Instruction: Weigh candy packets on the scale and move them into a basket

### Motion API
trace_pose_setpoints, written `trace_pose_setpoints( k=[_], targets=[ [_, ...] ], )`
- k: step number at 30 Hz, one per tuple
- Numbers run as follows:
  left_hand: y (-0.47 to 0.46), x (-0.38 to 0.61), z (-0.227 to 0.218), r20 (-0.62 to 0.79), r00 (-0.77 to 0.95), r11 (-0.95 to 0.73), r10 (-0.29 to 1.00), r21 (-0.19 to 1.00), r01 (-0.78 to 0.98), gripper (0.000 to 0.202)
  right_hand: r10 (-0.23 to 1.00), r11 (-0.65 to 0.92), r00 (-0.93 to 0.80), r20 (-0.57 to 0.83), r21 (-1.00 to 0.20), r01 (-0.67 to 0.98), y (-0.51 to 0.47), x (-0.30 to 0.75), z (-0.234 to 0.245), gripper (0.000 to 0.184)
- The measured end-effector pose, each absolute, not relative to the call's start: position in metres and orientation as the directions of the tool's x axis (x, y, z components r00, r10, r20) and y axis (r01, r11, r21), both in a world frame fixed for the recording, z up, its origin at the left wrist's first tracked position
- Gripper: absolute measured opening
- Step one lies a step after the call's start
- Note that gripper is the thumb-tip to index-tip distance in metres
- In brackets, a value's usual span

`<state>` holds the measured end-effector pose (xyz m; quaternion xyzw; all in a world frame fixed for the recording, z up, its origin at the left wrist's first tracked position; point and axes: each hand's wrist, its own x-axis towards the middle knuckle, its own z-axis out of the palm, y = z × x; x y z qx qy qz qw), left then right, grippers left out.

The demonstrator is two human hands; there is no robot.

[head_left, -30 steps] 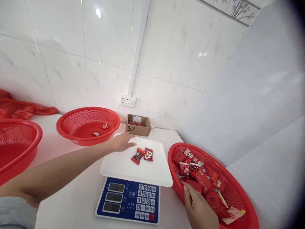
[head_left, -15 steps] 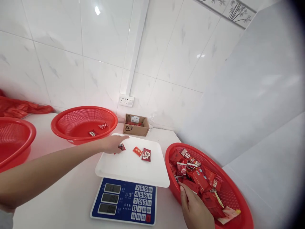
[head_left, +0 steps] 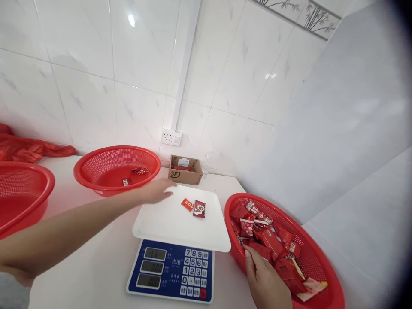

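My left hand (head_left: 158, 190) reaches across to the far left corner of the white scale tray (head_left: 167, 223), palm down, fingers drawn together. The red candy packet it picked up is hidden under it. Two red candy packets (head_left: 195, 207) lie on the tray just right of that hand. My right hand (head_left: 267, 279) rests in the near side of the red basket (head_left: 325, 274) on the right. Its fingers are curled over the heap of red candy packets (head_left: 267, 234).
The blue-faced digital scale (head_left: 172, 270) sits in front of me. A red basket (head_left: 93, 180) behind my left hand holds two packets. Another red basket (head_left: 28, 189) is at far left, red plastic bags (head_left: 28, 150) behind it, and a small cardboard box (head_left: 185, 169) stands by the wall.
My left hand took one of three candy packets off the tray and drew it toward the tray's left corner. Two packets remain there. The right hand stayed in the basket.
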<state>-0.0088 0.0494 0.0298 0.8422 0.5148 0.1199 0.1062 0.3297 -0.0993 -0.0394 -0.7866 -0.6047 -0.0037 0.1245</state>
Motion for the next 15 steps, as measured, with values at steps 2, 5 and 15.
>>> trace_pose_setpoints(
  k=[2, 5, 15],
  targets=[
    [0.045, 0.018, 0.017, 0.05, 0.563, -0.548, 0.825, 0.31, 0.777, 0.04, 0.952, -0.235, 0.266, 0.155, -0.193, 0.953, -0.1, 0.33, -0.04, 0.05],
    [0.04, 0.047, 0.006, 0.03, 0.664, -0.638, 0.747, 0.313, 0.703, 0.044, 0.952, -0.231, 0.262, 0.158, -0.191, 0.954, -0.101, 0.328, -0.042, 0.05],
    [0.053, 0.02, 0.01, 0.127, 0.558, -0.572, 0.82, 0.217, 0.791, 0.025, 0.931, -0.23, 0.275, 0.242, -0.198, 0.953, -0.101, 0.327, -0.05, 0.049]
  ],
)
